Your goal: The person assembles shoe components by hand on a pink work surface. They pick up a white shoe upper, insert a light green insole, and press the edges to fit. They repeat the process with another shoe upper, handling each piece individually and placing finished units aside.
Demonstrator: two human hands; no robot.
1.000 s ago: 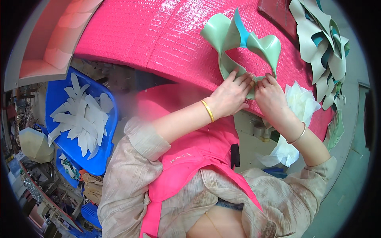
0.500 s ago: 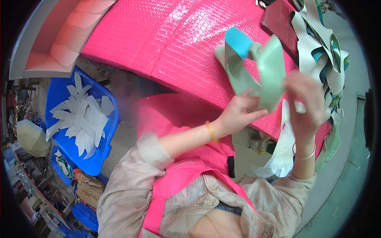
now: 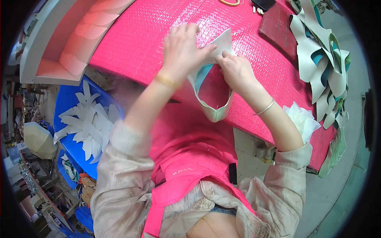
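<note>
A pink apron point(image 3: 194, 158) covers the person's front, nearest to the camera. At the left, lower than the desk point(image 3: 258, 115), a blue bin point(image 3: 63, 123) holds a heap of white strips point(image 3: 91, 127). To the right, layered white sheets point(image 3: 299, 119) lie near the edge of the desk, beside the right forearm.

The curved piece point(image 3: 204, 76), white outside and teal inside, is at the near side of the pink-covered desk, bent into a loop with its rounded end toward the person and a pointed flap standing at the far end. The right hand point(image 3: 231, 65) is closed, its thumb and fingers pinching the piece by the far part of the rim. The left hand point(image 3: 190, 49) is raised, blurred and loosely spread, with its thumb next to the flap; whether it touches cannot be told.

Farther right hangs a stack of similar white-and-teal pieces point(image 3: 323, 59). Beside it lies a dark red block point(image 3: 279, 31), and past that a black object point(image 3: 264, 4) and a yellow ring point(image 3: 231, 3).
</note>
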